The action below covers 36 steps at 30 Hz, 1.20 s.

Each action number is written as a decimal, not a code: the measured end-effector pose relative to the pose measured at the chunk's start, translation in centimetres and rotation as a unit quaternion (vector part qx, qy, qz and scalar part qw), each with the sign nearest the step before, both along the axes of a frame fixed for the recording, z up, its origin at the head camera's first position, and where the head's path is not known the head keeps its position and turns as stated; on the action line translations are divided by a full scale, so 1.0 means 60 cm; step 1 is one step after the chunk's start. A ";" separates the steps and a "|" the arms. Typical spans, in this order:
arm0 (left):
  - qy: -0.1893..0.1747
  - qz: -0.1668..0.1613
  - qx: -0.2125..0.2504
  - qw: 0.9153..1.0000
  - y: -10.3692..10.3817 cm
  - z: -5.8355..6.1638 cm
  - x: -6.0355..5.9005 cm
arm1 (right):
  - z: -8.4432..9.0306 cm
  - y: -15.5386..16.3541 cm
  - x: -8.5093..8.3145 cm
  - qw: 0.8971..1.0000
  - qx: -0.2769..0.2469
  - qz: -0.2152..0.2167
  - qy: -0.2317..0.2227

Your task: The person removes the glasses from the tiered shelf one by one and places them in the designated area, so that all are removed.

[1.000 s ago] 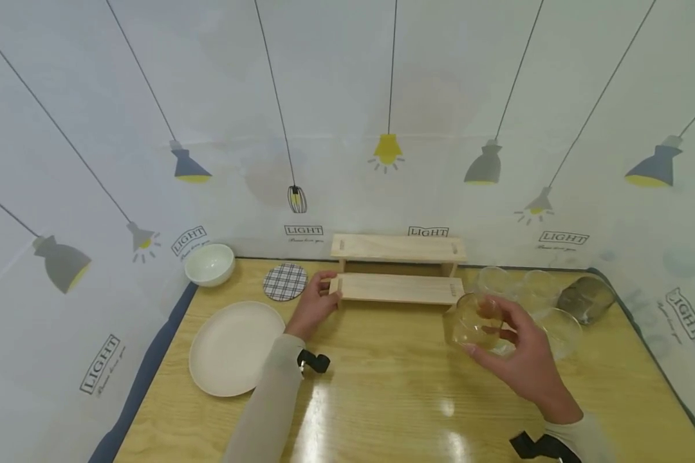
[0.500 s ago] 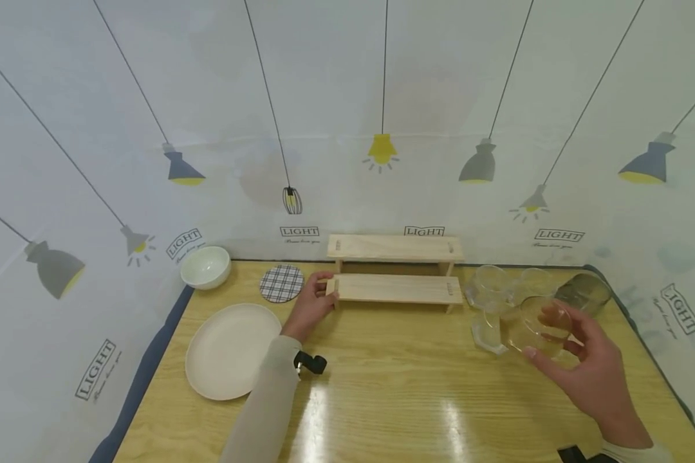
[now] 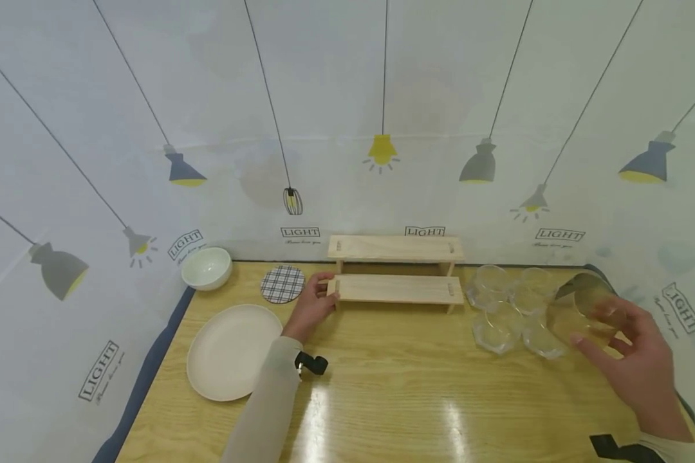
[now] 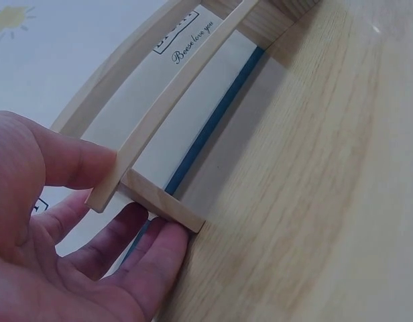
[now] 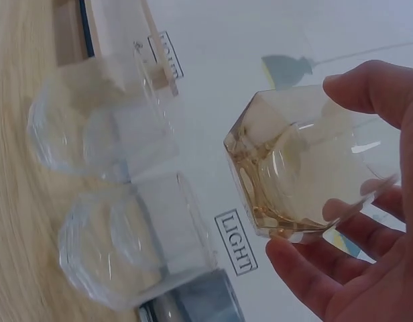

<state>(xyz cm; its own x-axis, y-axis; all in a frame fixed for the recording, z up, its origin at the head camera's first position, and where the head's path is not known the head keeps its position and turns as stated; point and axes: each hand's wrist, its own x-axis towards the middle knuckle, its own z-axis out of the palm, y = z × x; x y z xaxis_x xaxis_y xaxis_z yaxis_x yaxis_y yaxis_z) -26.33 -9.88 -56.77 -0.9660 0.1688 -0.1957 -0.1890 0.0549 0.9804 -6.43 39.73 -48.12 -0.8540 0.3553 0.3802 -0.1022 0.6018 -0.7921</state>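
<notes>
My left hand [image 3: 311, 308] grips the left end of the lower tier of a two-step wooden rack [image 3: 399, 289]. In the left wrist view its thumb lies on the board [image 4: 149, 124] and the other fingers come round below, beside the short leg [image 4: 163, 201]. My right hand [image 3: 639, 363] holds an amber glass tumbler [image 5: 293, 161] with a faceted base, thumb on one side and fingers on the other. The tumbler is tilted and raised at the right, overlapping a smoky grey glass [image 3: 578, 284] in the head view. Several clear glasses [image 3: 498, 329] stand grouped to its left.
A cream plate [image 3: 234, 352] lies at the left, with a checked round coaster [image 3: 282, 284] and a pale green bowl [image 3: 206, 269] behind it. A printed cloth backdrop [image 3: 347, 193] surrounds the wooden table [image 3: 394, 386] at the back and sides.
My right hand has carried the amber tumbler rightward, from near the rack's right end to past the clear glasses. My left hand stays on the rack.
</notes>
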 end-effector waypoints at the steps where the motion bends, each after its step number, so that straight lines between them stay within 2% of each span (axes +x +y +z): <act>1: 0.000 0.001 0.000 1.000 -0.001 0.000 0.000 | -0.002 0.005 -0.002 1.000 -0.003 -0.007 -0.007; 10: -0.006 -0.003 -0.010 1.000 -0.002 0.004 0.001 | -0.010 0.048 -0.009 0.990 -0.033 -0.105 -0.083; 15: -0.008 -0.003 -0.011 1.000 -0.003 0.003 0.000 | -0.021 0.066 -0.005 0.985 -0.047 -0.130 -0.105; 19: -0.008 -0.004 -0.016 1.000 -0.003 0.003 0.000 | -0.033 0.078 -0.004 0.976 -0.052 -0.154 -0.144; 25: -0.011 -0.002 -0.014 1.000 -0.005 0.007 0.002 | -0.058 0.098 -0.008 0.971 -0.065 -0.162 -0.166; 33: -0.012 -0.003 -0.008 1.000 -0.006 0.002 -0.002 | -0.087 0.127 -0.009 0.970 -0.063 -0.127 -0.199; 36: -0.009 -0.005 -0.007 1.000 -0.005 0.003 -0.001 | -0.096 0.132 -0.008 0.965 -0.068 -0.122 -0.223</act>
